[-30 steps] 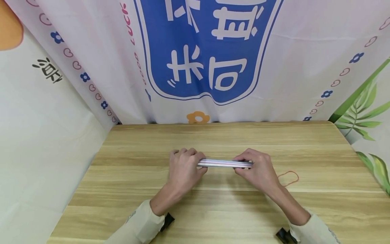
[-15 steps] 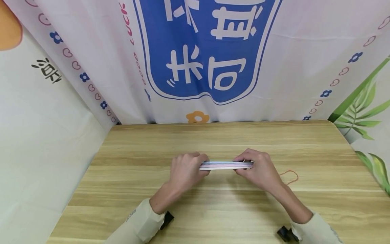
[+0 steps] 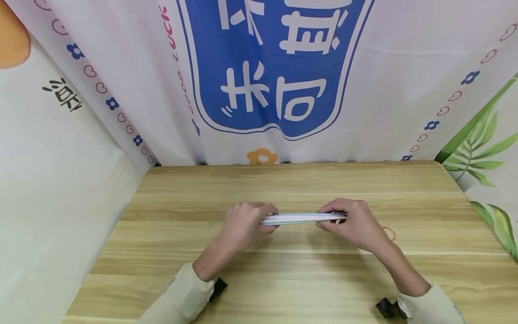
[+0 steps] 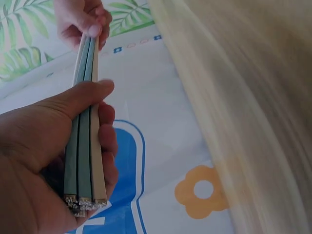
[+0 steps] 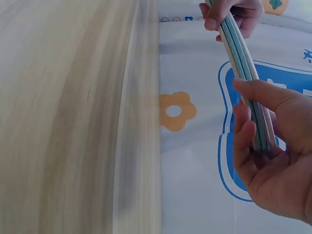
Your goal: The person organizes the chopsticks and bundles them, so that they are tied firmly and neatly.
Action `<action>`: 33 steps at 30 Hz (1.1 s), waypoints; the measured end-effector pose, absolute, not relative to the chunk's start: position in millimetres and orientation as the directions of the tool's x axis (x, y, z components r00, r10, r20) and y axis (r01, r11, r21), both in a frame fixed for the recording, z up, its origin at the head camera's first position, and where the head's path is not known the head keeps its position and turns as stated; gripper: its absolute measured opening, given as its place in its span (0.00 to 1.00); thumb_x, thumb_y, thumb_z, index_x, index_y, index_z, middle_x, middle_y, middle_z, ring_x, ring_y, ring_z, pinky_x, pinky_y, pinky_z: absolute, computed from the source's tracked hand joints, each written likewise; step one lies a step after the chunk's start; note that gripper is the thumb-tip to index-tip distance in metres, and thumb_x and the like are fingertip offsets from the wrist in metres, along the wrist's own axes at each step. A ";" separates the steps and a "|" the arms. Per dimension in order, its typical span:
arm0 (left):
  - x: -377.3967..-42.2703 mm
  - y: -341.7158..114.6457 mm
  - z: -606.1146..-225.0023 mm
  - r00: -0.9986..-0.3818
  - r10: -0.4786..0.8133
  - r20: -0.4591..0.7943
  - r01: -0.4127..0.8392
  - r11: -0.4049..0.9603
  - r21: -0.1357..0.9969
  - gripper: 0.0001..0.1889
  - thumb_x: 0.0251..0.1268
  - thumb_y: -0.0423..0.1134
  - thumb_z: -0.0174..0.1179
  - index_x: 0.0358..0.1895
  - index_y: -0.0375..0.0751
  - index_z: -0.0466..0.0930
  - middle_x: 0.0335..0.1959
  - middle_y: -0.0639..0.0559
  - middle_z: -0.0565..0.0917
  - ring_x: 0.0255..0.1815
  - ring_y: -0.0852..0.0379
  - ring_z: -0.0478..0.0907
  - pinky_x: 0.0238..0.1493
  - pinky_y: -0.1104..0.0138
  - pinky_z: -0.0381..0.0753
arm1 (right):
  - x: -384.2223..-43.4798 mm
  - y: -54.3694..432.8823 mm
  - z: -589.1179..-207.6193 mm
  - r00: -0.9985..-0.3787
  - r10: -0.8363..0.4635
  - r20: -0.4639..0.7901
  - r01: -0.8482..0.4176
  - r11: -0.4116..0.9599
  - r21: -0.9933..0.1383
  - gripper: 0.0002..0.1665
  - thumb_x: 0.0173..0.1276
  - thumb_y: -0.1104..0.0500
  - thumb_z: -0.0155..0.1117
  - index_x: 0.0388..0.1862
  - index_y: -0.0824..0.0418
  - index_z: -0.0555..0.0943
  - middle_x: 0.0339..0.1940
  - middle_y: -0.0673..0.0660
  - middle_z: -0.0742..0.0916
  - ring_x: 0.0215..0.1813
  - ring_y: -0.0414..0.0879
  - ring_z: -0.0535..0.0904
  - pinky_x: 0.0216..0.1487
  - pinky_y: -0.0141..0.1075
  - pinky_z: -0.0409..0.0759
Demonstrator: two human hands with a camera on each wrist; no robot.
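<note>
A bundle of long, thin sticks in pale green, pink and white lies crosswise between my two hands above the table. My left hand grips its left end, thumb on one side and curled fingers on the other. In the left wrist view the sticks lie side by side, their near ends silvery and rough. My right hand pinches the other end between thumb and fingers. The right wrist view shows green sticks between paler ones. Their exact kind is unclear.
A thin red loop, like a rubber band, lies on the wooden table, partly behind my right wrist. A printed cloth hangs along the table's far edge. A white covering stands at the left.
My right hand has shifted slightly right, covering more of the red loop. My left hand has moved little. The bundle has turned, so different stick colours face the head camera.
</note>
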State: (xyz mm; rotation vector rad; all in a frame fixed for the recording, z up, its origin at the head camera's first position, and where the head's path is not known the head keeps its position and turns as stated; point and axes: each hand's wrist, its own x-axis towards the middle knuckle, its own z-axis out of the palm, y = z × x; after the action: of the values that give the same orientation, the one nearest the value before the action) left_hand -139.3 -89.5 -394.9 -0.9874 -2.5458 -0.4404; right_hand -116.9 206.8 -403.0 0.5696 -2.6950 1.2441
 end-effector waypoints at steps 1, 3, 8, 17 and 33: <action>-140.0 -90.7 -394.0 -0.681 0.584 0.442 0.701 0.695 0.162 0.11 0.54 0.40 0.83 0.39 0.49 0.92 0.29 0.58 0.92 0.19 0.66 0.75 0.19 0.75 0.69 | -116.4 208.3 -402.9 -0.922 -0.292 0.255 -0.383 0.584 -0.715 0.11 0.63 0.59 0.84 0.43 0.51 0.92 0.39 0.49 0.93 0.34 0.33 0.84 0.33 0.31 0.85; -141.1 -92.6 -392.2 -0.676 0.599 0.430 0.714 0.677 0.180 0.11 0.55 0.39 0.83 0.39 0.49 0.92 0.31 0.58 0.92 0.20 0.66 0.76 0.21 0.75 0.70 | -115.1 210.9 -402.7 -0.924 -0.296 0.243 -0.375 0.571 -0.730 0.11 0.64 0.58 0.83 0.44 0.52 0.92 0.40 0.49 0.93 0.35 0.33 0.85 0.34 0.32 0.85; -143.0 -97.0 -388.3 -0.686 0.604 0.406 0.715 0.665 0.218 0.11 0.55 0.38 0.82 0.40 0.48 0.92 0.33 0.57 0.93 0.22 0.65 0.79 0.23 0.74 0.73 | -111.0 214.9 -401.8 -0.941 -0.281 0.187 -0.310 0.504 -0.806 0.15 0.67 0.58 0.81 0.51 0.57 0.91 0.47 0.55 0.93 0.40 0.34 0.87 0.40 0.32 0.88; -143.3 -98.6 -384.5 -0.703 0.601 0.381 0.708 0.643 0.293 0.10 0.55 0.38 0.82 0.41 0.49 0.93 0.34 0.59 0.93 0.25 0.68 0.81 0.27 0.74 0.77 | -103.9 210.5 -412.7 -0.933 -0.281 0.227 -0.316 0.331 -0.889 0.35 0.69 0.64 0.77 0.73 0.60 0.76 0.63 0.56 0.87 0.62 0.35 0.84 0.63 0.24 0.80; -139.0 -94.7 -378.4 -0.707 0.609 0.360 0.707 0.630 0.322 0.10 0.54 0.38 0.82 0.38 0.49 0.93 0.33 0.60 0.92 0.26 0.68 0.81 0.30 0.74 0.78 | -96.5 191.6 -422.9 -0.898 -0.251 0.362 -0.382 0.034 -0.923 0.56 0.63 0.79 0.71 0.86 0.61 0.57 0.78 0.50 0.75 0.77 0.40 0.75 0.69 0.26 0.77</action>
State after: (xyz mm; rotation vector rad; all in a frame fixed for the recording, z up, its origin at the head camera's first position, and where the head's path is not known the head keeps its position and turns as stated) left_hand -139.0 -94.7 -378.4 -1.0795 -2.6348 -0.6597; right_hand -96.5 191.6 -422.9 0.6721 -2.1848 2.0070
